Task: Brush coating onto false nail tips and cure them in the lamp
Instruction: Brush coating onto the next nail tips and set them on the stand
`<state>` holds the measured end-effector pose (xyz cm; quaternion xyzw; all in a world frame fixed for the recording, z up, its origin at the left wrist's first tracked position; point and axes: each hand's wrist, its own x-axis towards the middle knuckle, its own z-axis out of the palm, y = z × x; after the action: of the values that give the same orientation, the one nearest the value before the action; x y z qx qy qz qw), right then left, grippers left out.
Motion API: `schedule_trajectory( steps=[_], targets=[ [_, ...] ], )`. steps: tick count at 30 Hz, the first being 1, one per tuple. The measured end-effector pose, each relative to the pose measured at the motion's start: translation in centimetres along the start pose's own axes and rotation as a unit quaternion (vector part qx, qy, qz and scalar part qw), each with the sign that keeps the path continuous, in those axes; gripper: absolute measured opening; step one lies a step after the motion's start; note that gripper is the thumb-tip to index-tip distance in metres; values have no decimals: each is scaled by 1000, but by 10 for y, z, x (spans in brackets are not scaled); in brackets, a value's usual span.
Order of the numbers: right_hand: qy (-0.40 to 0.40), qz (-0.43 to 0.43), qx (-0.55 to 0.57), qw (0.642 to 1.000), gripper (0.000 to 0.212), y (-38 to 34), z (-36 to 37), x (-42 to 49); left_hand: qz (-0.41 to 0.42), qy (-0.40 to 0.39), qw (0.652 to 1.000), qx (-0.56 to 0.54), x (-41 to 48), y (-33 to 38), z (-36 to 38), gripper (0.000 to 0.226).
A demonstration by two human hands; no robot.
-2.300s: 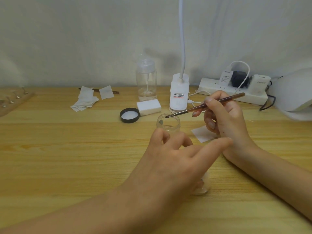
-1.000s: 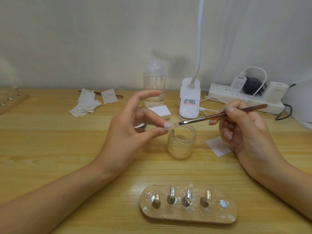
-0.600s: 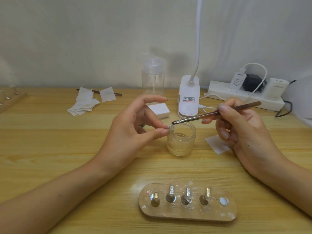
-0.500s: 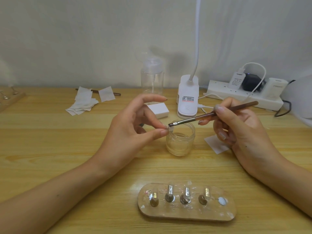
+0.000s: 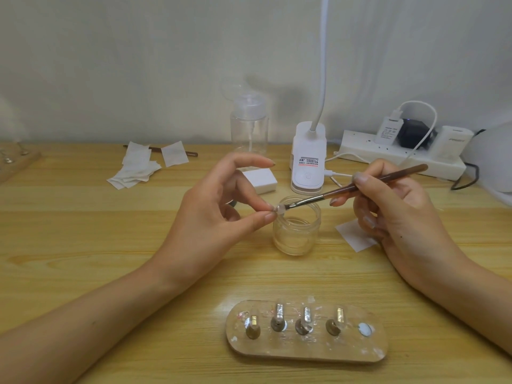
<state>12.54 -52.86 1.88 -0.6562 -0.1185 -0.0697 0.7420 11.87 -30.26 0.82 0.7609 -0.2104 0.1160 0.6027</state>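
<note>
My left hand (image 5: 219, 212) pinches a small clear false nail tip (image 5: 280, 209) between thumb and a finger, just above the rim of an open glass jar (image 5: 296, 228). My right hand (image 5: 393, 214) grips a brown-handled brush (image 5: 357, 185), and its bristles touch the nail tip. Near the front edge lies an oval wooden holder (image 5: 304, 347) with several metal pegs standing on it and one empty white spot at its right end. The white curing lamp (image 5: 498, 162) shows only partly at the far right edge.
Behind the jar stand a white desk-lamp base (image 5: 307, 162), a clear pump bottle (image 5: 249, 126) and a white block (image 5: 261, 180). A power strip with plugs (image 5: 401, 153) lies at the back right. White wipes (image 5: 138, 167) lie at the left, another (image 5: 354, 235) under my right hand.
My left hand lifted from the holder with a nail tip and raised it over the jar. The brush tip came left and down until it touched the nail tip.
</note>
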Motion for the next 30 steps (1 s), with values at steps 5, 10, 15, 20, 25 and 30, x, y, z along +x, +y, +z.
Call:
schedule_trajectory(
  steps=[5,10,15,20,25,30],
  targets=[
    [-22,-16,17,999,19,-1,0,-1,0,0,1000,4,0,0,1,51],
    [4,3,-9,1000,19,0,0,0,-2,2,1000,8,-1,1,1,49],
    [-20,-22,14,999,17,-1,-1,-1,-3,1,1000,6,0,1,1,50],
    [-1,-1,-8,1000,18,0,-1,-1,-2,0,1000,5,-1,0,0,49],
    [-29,-33,10,999,17,0,0,-1,-5,2,1000,5,-1,0,0,49],
    [1,-8,-10,1000,17,1,0,0,-9,3,1000,6,-1,0,0,48]
  ],
)
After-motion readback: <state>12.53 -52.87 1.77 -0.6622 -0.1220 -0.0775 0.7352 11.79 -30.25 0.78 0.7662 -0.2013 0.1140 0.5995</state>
